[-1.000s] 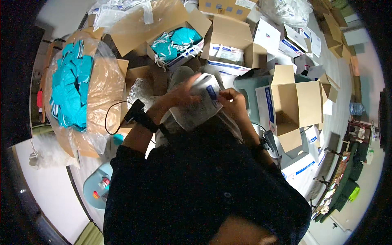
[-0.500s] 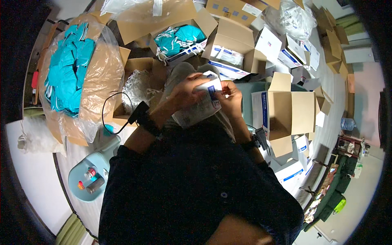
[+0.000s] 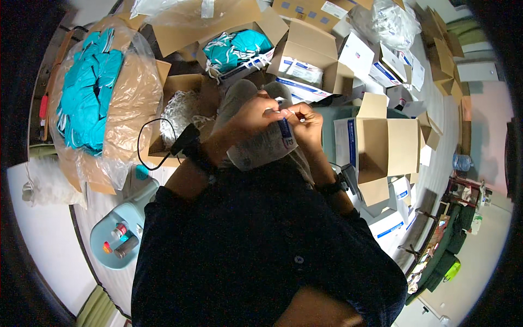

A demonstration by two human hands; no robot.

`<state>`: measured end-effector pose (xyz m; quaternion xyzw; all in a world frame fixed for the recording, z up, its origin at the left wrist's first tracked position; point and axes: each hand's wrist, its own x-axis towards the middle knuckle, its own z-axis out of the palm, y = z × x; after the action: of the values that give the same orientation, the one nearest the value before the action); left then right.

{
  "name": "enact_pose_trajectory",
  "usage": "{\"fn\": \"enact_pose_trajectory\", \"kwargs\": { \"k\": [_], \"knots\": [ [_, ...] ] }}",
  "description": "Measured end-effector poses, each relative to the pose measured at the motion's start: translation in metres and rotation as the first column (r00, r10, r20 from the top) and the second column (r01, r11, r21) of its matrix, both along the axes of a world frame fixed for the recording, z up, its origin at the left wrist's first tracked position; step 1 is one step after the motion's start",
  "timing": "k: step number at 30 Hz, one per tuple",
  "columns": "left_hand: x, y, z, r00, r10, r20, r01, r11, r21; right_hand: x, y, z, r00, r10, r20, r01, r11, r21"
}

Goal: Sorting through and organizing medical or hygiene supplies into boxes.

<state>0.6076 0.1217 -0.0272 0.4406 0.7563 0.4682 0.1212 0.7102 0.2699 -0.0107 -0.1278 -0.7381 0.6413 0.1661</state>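
A translucent plastic bag (image 3: pixel 259 148) with a blue printed patch lies over my lap. My left hand (image 3: pixel 253 115) pinches its upper edge, thumb against the fingers. Beside it, almost touching, my right hand (image 3: pixel 306 128) pinches the same edge from the right. A small white bit shows between the fingertips, too small to name. What is inside the bag does not show clearly. To the left of my knees stands a carton of white straps (image 3: pixel 182 117). An open white-and-blue carton (image 3: pixel 376 144) stands right of my right hand.
Teal folded items with white straps (image 3: pixel 90 98) fill a plastic-lined carton at left; more teal items (image 3: pixel 237 49) lie in a carton ahead. Another open carton (image 3: pixel 310 38) holds white-and-blue packets. A pale blue stool (image 3: pixel 103 253) carrying bottles stands at lower left.
My hands have drawn together at the bag's upper edge, both thumbs now meeting there. The left hand's fingers have moved off the bag's front. The bag remains over my lap.
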Motion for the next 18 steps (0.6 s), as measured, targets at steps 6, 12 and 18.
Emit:
{"fn": "enact_pose_trajectory", "kwargs": {
  "k": [6, 12, 18],
  "knots": [
    [0.018, 0.014, -0.009, 0.986, 0.124, -0.112, -0.127, 0.992, -0.012, -0.009, 0.004, -0.029, 0.97, -0.159, 0.185, 0.144, 0.985, 0.093],
    [0.059, 0.005, 0.025, 0.957, 0.118, -0.265, -0.062, 0.975, 0.212, -0.015, 0.02, -0.056, 0.874, -0.369, 0.316, 0.197, 0.864, 0.463],
    [0.063, -0.033, 0.049, 0.981, 0.195, -0.007, -0.186, 0.944, 0.273, 0.032, 0.082, -0.108, 0.683, -0.442, 0.582, 0.06, 0.828, 0.558]
  ]
}}
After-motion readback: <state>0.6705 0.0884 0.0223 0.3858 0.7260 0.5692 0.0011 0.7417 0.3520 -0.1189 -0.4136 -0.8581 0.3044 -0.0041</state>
